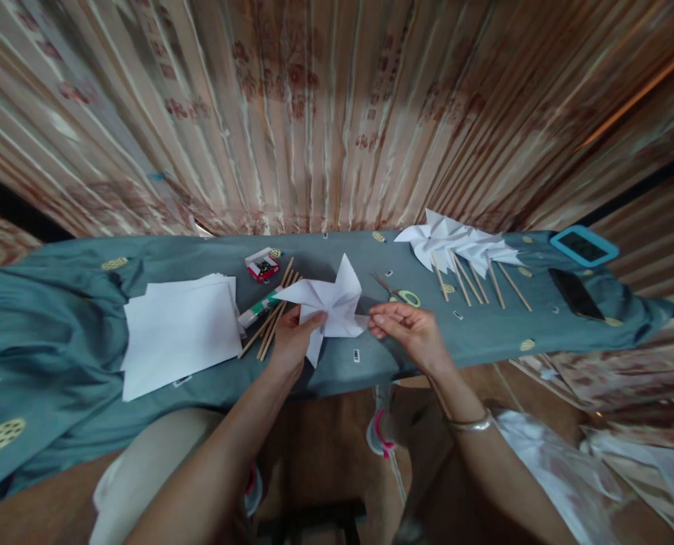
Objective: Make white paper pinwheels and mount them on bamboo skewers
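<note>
A white paper pinwheel (337,303) with folded, pointed blades is held over the near side of the cloth-covered table. My left hand (291,341) is closed on its lower left, thumb lying on top of the paper. At the tip of the right-hand blade, the fingers of my right hand (408,333) are pinched together; whether a small item is also between them is hidden. Scissors (404,295) with pale green handles lie just behind my right hand. Beside my left hand rest several thin wooden sticks (269,325) and a green and white tube or packet (260,309).
White paper sheets (183,325) are stacked at the left. A small red box (262,265) with dark contents stands behind the sticks. Several finished pinwheels (462,242) on sticks lie back right. Farther right are a blue-framed device (584,246) and a black phone (575,294). Pleated curtain (326,113) hangs behind the table.
</note>
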Available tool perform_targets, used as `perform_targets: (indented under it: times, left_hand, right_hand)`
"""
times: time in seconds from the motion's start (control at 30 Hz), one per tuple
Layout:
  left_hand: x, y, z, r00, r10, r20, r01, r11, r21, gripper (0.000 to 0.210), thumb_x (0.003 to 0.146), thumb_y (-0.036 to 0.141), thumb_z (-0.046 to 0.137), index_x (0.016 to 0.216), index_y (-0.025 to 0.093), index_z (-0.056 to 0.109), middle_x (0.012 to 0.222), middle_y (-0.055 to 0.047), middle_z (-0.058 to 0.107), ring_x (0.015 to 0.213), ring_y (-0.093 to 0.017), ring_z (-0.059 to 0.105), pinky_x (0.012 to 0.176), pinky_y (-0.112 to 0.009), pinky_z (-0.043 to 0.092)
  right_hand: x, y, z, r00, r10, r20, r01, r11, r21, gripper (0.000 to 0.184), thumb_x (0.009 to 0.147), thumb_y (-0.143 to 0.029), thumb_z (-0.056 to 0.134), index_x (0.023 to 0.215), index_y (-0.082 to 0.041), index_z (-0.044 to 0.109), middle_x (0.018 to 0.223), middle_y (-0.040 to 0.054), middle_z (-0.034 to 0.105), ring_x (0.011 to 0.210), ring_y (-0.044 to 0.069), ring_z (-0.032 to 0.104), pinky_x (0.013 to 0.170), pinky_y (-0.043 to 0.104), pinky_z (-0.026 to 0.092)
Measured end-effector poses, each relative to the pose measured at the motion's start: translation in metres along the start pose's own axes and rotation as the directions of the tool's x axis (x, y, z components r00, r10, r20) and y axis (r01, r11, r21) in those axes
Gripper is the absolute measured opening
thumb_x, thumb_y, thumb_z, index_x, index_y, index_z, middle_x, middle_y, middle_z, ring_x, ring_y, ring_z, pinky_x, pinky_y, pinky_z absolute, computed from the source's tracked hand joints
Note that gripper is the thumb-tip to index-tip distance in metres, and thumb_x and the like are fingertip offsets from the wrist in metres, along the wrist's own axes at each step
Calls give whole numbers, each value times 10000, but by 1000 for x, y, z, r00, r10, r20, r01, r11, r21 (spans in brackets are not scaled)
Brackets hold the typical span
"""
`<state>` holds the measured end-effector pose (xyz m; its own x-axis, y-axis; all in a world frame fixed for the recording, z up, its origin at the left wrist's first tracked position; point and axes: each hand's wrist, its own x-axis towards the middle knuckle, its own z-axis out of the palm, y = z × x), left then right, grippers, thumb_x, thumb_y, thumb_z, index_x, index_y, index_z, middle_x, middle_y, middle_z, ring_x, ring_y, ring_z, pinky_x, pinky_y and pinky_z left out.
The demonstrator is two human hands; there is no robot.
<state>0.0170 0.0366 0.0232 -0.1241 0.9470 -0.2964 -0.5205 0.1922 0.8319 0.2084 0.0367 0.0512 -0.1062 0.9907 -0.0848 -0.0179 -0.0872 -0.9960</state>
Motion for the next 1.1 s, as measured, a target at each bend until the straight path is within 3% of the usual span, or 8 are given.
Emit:
perform_targets:
  times: [0.13, 0.23, 0.43, 0.57, 0.87, 1.1]
  left_hand:
    - [0, -3, 6, 1000, 15, 10, -16, 999, 37, 302, 496, 264, 839, 732, 122, 716, 670, -15, 704, 610, -142, 587, 655, -279, 447]
    - [-1, -4, 6, 1000, 20, 18, -22, 996, 83, 294, 520, 255, 827, 759, 121, 719, 682, -13, 704, 641, -150, 598, 664, -277, 446]
    - [-1, -7, 3, 1000, 18, 11, -19, 996, 93, 285, 516, 258, 825, 743, 127, 711, 653, -4, 692, 604, -136, 576, 627, -261, 430]
    - [-2, -8, 2, 1000, 21, 15, -22, 996, 84, 268, 532, 270, 819, 731, 131, 707, 632, 8, 671, 595, -133, 568, 635, -266, 435]
    - [-4, -6, 1, 999, 17, 31, -18, 999, 51, 257, 534, 260, 813, 730, 127, 715, 646, -1, 677, 613, -139, 580, 646, -266, 441]
    - [-4, -5, 2, 1000, 5, 11, -6, 999, 53, 249, 518, 257, 814, 696, 128, 696, 617, 2, 671, 579, -126, 558, 599, -247, 418]
  right_hand:
    - [-8, 5, 21, 998, -49, 29, 51, 996, -67, 287, 671, -469, 775, 791, -209, 758, 677, 25, 732, 591, 139, 660, 608, 287, 575]
    - [-7, 9, 28, 999, -31, 20, 31, 999, -6, 281, 644, -441, 799, 788, -201, 773, 694, 29, 743, 628, 150, 683, 639, 295, 590]
    - [-1, 8, 35, 997, 79, 9, -79, 990, 121, 272, 552, -390, 858, 743, -211, 783, 682, 23, 750, 610, 147, 691, 658, 301, 602]
    - [1, 6, 41, 997, 73, -21, -69, 988, 142, 255, 531, -353, 867, 727, -214, 782, 699, 19, 754, 616, 139, 687, 674, 298, 595]
    - [6, 0, 45, 998, 52, -45, -45, 988, 150, 149, 535, -250, 814, 670, -208, 768, 627, 3, 726, 534, 97, 606, 548, 224, 500]
    - [7, -1, 45, 999, 23, -45, -20, 997, 71, 176, 522, -243, 811, 654, -185, 712, 570, -19, 672, 502, 89, 550, 482, 207, 428]
